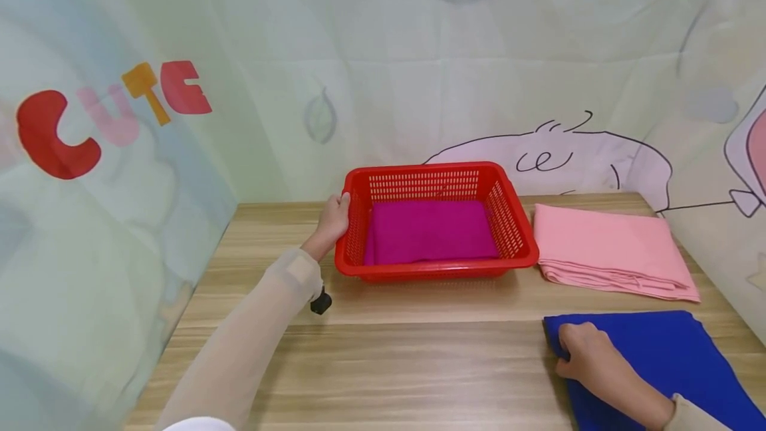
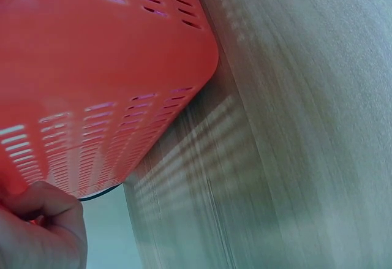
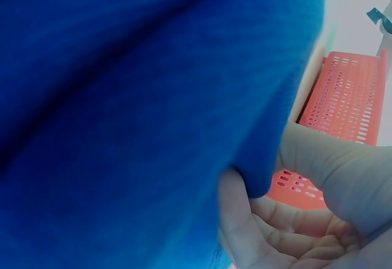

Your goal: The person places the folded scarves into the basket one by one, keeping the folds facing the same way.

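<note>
A red plastic basket (image 1: 437,270) stands at the back middle of the table with a folded magenta cloth (image 1: 431,231) lying in it. My left hand (image 1: 333,218) grips the basket's left rim; in the left wrist view curled fingers (image 2: 52,211) show at the slotted wall. At the right front, my right hand (image 1: 589,358) pinches the left edge of a blue cloth (image 1: 664,351). The right wrist view shows that cloth's edge (image 3: 260,165) between thumb and fingers. Part of the blue cloth is hidden under the right hand and forearm.
Right of the basket lies a folded pink cloth (image 1: 610,245), close to the basket's rim. The wooden table (image 1: 419,364) ends at a printed curtain (image 1: 383,105) at the back and sides. A small black device (image 1: 321,302) sits at the left wrist.
</note>
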`<state>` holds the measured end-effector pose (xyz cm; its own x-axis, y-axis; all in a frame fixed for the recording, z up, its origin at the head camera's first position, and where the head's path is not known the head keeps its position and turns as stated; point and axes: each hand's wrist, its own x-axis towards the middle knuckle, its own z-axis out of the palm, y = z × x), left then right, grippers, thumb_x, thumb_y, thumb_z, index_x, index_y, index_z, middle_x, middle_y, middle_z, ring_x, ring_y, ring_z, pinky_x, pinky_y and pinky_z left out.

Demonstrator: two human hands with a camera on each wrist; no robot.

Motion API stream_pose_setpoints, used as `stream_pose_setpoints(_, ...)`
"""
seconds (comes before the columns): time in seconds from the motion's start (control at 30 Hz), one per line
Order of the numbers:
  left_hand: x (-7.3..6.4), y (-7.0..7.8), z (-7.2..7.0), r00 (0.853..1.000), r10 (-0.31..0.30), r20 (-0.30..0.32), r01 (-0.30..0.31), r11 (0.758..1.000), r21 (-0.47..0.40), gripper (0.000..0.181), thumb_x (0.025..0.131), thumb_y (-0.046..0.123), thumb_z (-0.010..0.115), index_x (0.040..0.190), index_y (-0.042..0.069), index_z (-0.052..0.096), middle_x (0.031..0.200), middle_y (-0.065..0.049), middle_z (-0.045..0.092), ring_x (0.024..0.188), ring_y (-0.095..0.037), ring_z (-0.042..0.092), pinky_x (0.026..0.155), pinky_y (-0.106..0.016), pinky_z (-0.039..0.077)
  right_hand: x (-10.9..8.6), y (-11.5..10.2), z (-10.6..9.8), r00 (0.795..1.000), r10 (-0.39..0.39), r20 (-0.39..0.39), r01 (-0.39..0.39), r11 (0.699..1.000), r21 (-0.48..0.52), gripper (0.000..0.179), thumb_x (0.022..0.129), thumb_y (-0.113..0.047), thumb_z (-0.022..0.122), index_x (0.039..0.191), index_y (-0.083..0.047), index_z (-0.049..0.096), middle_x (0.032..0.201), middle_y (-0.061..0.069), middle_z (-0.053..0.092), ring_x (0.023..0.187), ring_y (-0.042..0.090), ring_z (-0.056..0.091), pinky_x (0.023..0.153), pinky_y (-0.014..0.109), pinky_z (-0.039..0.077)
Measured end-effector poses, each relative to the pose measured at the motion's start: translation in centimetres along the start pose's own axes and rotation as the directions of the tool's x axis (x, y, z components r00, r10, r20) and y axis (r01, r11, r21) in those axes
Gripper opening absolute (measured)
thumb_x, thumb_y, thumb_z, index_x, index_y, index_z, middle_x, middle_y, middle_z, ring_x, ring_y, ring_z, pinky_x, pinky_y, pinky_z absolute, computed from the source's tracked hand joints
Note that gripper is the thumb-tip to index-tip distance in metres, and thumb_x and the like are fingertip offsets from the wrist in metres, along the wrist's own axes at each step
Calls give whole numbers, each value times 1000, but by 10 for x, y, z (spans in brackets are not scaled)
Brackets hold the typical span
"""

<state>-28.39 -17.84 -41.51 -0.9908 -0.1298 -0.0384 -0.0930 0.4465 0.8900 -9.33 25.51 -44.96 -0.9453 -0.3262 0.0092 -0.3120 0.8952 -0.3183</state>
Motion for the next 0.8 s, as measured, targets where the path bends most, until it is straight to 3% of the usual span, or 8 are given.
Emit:
stream_pose_setpoints(0.33, -1, 1, 0, 1000, -16, 4, 16, 1000, -3, 35, 111, 31, 30, 104, 0, 43, 89, -13, 50, 66, -14, 53, 58, -22, 49, 3, -5, -1, 998, 25, 54, -27, 999, 39, 51, 55, 7, 70, 63, -17, 25, 66, -6, 15, 59, 11, 17, 54, 24, 15)
stream_pose_setpoints(0.57, -2, 0, 1, 1000, -15, 8, 15, 1000, -16, 33, 111, 30, 30, 101, 1, 43, 87, -12, 49, 67, -14, 52, 58, -22, 48, 6, -9, 1, 997, 35, 69, -38, 998, 49, 40, 57, 7, 72, 60, -12, 37, 63, -6, 21, 57, 11, 24, 52, 24, 20)
stream_pose_setpoints(0.8, -3, 3, 0, 1000, -11, 6, 11, 1000, -13, 33, 111, 30, 30, 101, 1, 43, 88, -12, 48, 68, -14, 52, 58, -22, 47, 8, -13, 3, 999, 6, 53, -10, 998, 67, 39, 57, 7, 73, 60, -12, 39, 62, -7, 24, 56, 11, 27, 51, 23, 22)
